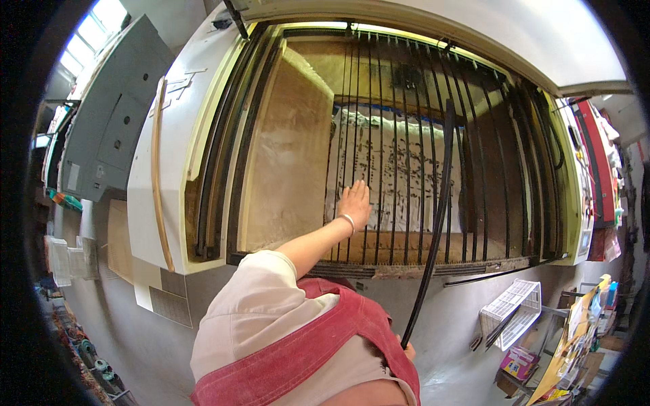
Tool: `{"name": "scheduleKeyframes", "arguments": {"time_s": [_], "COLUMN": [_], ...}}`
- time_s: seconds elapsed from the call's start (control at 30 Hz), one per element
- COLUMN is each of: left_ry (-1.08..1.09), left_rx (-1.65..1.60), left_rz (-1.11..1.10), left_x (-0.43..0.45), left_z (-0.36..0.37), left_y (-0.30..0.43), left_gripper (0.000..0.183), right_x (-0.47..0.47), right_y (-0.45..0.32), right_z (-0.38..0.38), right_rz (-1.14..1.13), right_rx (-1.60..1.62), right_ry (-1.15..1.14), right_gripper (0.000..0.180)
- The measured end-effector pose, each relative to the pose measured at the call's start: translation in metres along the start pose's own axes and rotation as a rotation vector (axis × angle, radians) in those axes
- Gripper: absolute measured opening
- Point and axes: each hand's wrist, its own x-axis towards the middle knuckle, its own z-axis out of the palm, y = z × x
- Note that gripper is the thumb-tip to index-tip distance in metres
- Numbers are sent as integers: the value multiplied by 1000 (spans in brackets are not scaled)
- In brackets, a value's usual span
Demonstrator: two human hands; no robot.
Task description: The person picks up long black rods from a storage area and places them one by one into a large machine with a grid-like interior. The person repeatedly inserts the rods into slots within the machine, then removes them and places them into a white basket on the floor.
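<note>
My left hand [355,204], with a light bangle at its wrist, reaches over the row of dark metal slats [408,177] across the bed of a large machine. Its fingers are extended and nothing shows in it; whether it touches a slat cannot be told. My right hand [409,351], partly hidden by the red apron [284,355], grips the lower end of a long dark metal bar [431,243]. The bar slants up over the slats, its far end towards the back right. Below the slats lies a pale sheet [376,167] strewn with small dark marks or pieces.
A wooden strip [158,177] rests on the white machine housing [139,203] at the left. Another dark rod [487,278] juts from the bed's front edge. A white plastic crate [513,312] and a cluttered table [569,345] stand at the right.
</note>
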Motion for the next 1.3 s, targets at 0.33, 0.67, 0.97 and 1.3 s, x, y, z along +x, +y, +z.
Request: {"name": "scheduleKeyframes", "arguments": {"time_s": [0.33,0.67,0.97,1.3], "left_ry": [-23,126,179,145], "left_rx": [-147,-1193,-1290,-1167], "left_rz": [-37,91,-48,-134], "left_x": [1,-1,163,260], "left_z": [1,-58,-82,-97], "left_y": [2,25,-55,-89], "left_gripper": [70,74,30,24], "right_x": [29,105,96,100], "right_y": [-69,-196,-169,-174], "right_z": [47,168,172,197], "right_rz": [-174,-595,-517,-649], "right_rx": [-150,-401,-626,-592], "right_ry": [9,-143,-165,-154], "right_gripper": [32,23,35,39]}}
